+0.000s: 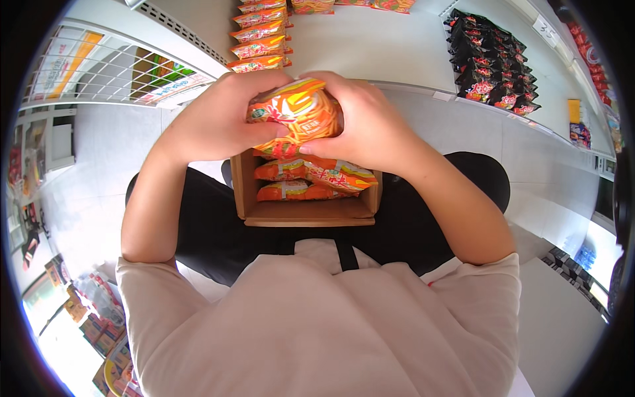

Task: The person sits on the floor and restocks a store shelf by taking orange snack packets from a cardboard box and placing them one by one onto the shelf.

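Between my two hands I hold an orange snack packet (297, 116) with a picture of noodle-like sticks on it. My left hand (223, 116) grips its left side, thumb on the front; my right hand (364, 124) grips the right side in the same way. Whether further packets sit behind it cannot be told. Below it an open cardboard box (307, 221) rests at my lap, with several similar orange packets (342, 173) lying inside. The far part of the box is hidden by the held packet and my hands.
Ahead is a white shelf (372, 44) with a row of orange packets (260, 32) at left and black packets (491, 64) at right. A white wire rack (114, 74) stands to the left. My black-clad legs flank the box. Cartons (101, 330) are at lower left.
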Demonstrator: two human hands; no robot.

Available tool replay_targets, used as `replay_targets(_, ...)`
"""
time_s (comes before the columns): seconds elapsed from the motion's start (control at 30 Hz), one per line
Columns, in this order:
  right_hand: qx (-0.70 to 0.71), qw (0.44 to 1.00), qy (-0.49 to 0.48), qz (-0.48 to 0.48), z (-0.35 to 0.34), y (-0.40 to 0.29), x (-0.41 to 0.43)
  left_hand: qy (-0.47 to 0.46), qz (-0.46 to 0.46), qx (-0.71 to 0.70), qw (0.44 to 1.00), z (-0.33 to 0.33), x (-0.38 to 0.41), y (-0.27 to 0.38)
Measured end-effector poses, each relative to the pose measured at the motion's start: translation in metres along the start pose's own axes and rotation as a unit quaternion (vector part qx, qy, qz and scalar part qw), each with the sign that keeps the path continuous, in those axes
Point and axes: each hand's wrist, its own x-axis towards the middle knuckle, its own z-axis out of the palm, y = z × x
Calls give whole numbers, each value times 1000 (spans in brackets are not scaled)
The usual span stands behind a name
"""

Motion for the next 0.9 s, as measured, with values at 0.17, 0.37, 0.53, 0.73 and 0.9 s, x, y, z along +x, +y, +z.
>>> replay_targets(0.17, 168, 984, 36, 57, 3, 10, 4, 96, 59, -48, 992, -5, -3, -11)
replay_targets(0.37, 393, 908, 57, 134, -5, 1, 17, 230, 32, -335, 913, -2, 1, -41)
replay_targets(0.53, 383, 914, 43, 127, 4, 2, 16, 112, -11, -418, 902, 21, -2, -22)
replay_targets(0.73, 370, 918, 116, 86, -19, -1, 21, 183, -25, -267, 946, 20, -5, -28)
replay_targets(0.9, -217, 964, 83, -125, -18, -30, 20, 239, 67, 59, 967, 28, -7, -20)
